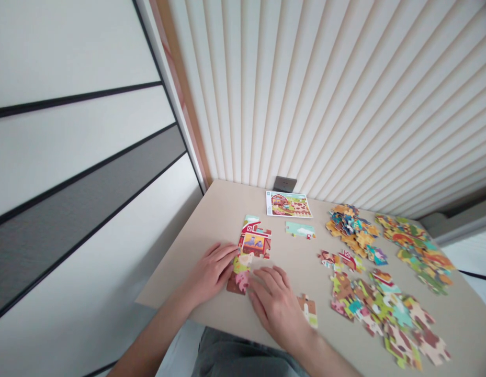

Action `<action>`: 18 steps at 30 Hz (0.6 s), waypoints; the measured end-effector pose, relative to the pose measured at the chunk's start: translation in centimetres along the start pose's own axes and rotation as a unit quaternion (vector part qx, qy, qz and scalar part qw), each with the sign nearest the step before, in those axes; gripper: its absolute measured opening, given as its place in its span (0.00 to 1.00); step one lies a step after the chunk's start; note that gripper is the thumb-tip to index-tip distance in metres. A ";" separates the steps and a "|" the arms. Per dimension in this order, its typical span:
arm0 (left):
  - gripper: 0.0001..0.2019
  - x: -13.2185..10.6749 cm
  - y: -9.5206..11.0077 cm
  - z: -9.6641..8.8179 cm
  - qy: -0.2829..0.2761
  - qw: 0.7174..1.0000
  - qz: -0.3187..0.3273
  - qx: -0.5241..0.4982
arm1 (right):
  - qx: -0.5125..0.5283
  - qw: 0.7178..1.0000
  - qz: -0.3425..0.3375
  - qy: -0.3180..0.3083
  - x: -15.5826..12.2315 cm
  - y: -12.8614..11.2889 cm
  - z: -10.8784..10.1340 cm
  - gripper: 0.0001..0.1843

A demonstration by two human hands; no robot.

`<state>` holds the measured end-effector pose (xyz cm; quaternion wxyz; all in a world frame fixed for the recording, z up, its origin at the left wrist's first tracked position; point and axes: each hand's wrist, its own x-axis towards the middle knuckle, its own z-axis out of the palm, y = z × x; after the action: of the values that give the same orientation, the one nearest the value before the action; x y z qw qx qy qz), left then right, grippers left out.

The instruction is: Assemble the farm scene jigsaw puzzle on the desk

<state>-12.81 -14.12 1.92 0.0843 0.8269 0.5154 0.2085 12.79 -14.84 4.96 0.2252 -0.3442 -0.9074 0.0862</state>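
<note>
Both hands lie flat and open on the surface (227, 209), fingers extended, gripping nothing. Right hand (276, 306), at 6 o'clock: fingertips touch the pink pig end of the joined puzzle strip (255, 242). Left hand (211, 272), at 8 o'clock: fingertips rest against the strip's left edge. Strip lies between the hands and beyond them. It shows a pig nearest and a red barn farthest, with its long axis running 7 to 1 o'clock. Single loose piece (308, 310) sits just beside the right wrist. Scattered pieces (384, 309) spread at 3 o'clock. Picture card (289, 204) lies farthest, at 12 o'clock.
</note>
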 end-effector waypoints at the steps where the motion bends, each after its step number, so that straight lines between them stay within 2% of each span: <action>1: 0.24 0.0 0.0 0.0 -0.001 1.000 0.001 0.000 | 0.002 1.000 -0.004 0.004 -0.9 -0.2 -0.5 0.14; 4: 0.25 -0.1 0.0 -0.1 -0.004 1.000 0.004 0.003 | -0.017 1.000 0.002 0.018 -4.2 0.3 -1.6 0.14; 7: 0.26 -0.1 -0.1 0.0 0.000 1.000 0.004 0.008 | -0.065 0.998 0.017 0.020 -7.9 2.1 -2.6 0.16; 12: 0.26 -0.3 -0.6 0.5 0.013 0.999 0.026 0.021 | -0.147 0.988 0.043 0.035 -13.0 5.6 -3.5 0.25; 15: 0.25 -0.4 -0.9 0.9 0.019 0.999 0.033 0.028 | -0.166 0.984 0.053 0.022 -14.3 6.4 -3.6 0.27; 18: 0.25 -0.5 -1.1 1.0 0.021 0.999 0.029 0.032 | -0.162 0.984 0.077 0.009 -14.2 6.7 -3.4 0.24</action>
<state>-13.45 -13.97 0.47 0.0409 0.8391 0.4993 0.2121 27.66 -19.23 0.94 0.1668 -0.4461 -0.8780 -0.0479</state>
